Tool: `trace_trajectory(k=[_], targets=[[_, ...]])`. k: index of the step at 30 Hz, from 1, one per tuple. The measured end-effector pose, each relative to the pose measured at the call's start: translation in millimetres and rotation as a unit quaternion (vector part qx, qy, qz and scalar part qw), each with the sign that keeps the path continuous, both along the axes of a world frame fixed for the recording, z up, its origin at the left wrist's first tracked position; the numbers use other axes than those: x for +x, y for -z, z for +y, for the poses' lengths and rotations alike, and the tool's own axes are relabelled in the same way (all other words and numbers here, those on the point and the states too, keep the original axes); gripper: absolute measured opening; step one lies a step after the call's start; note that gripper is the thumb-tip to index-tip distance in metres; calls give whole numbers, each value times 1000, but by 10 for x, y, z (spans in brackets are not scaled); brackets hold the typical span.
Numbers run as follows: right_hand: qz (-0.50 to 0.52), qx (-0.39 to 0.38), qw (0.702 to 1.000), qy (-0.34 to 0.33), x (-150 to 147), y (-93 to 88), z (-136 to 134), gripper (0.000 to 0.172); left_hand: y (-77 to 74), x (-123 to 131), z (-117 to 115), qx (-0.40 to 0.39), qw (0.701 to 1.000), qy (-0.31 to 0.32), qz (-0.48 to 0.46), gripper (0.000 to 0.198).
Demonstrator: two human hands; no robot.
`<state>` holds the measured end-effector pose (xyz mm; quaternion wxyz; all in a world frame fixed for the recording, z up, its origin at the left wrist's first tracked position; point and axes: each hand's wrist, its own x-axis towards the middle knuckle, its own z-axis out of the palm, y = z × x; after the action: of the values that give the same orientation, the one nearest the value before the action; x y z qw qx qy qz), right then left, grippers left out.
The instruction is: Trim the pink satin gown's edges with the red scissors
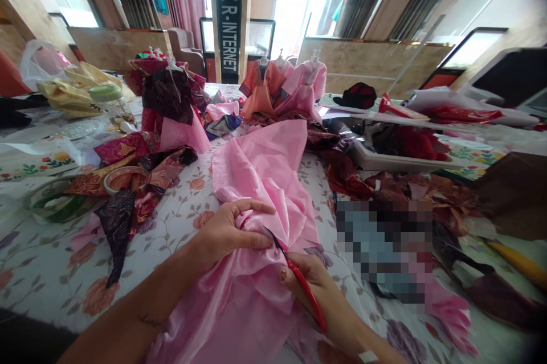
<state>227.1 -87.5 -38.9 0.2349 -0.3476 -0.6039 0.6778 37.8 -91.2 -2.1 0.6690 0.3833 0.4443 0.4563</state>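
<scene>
A large piece of shiny pink fabric (256, 164) spreads over the floral tablecloth (188, 199) and runs down toward me. My left hand (237, 227) grips a gathered fold of it between thumb and fingers. In my right hand (318, 284) is a pair of scissors (308, 293) with red handles and dark blades. The blade tips lie at the fabric, right beside my left thumb. Part of the blades and some of my right fingers are hidden by cloth and hand.
Patterned scraps (123, 199) and a green tape roll (55, 201) lie at left, near a glass jar (113, 105). Small dressed forms in dark (168, 93), orange (260, 88) and pink (305, 82) cloth stand behind. At right are a white tray (397, 160) and brown fabric (448, 196).
</scene>
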Motion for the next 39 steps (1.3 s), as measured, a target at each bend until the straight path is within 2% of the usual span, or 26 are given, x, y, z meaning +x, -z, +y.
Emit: trace_trajectory(k=[6, 10, 13, 16, 21, 31, 39], targets=[[-9, -13, 1000, 16, -20, 5, -7, 53, -3, 5, -6, 28, 999, -4, 45, 47], [-15, -32, 999, 38, -19, 10, -9, 50, -7, -3, 2, 86, 987, -36, 129, 49], [-27, -36, 998, 53, -12, 13, 6, 49, 18, -19, 21, 98, 981, -65, 152, 50], [-31, -34, 997, 57, -9, 10, 26, 49, 53, -33, 36, 103, 979, -88, 150, 47], [-32, -35, 998, 53, -13, -14, 28, 49, 70, -33, 31, 104, 981, -89, 138, 45], [-42, 4, 999, 2, 29, -107, 15, 52, -16, -33, 12, 46, 993, -55, 93, 51], [-15, 12, 999, -28, 26, -72, 32, 48, -6, -47, 19, 34, 994, -34, 100, 54]])
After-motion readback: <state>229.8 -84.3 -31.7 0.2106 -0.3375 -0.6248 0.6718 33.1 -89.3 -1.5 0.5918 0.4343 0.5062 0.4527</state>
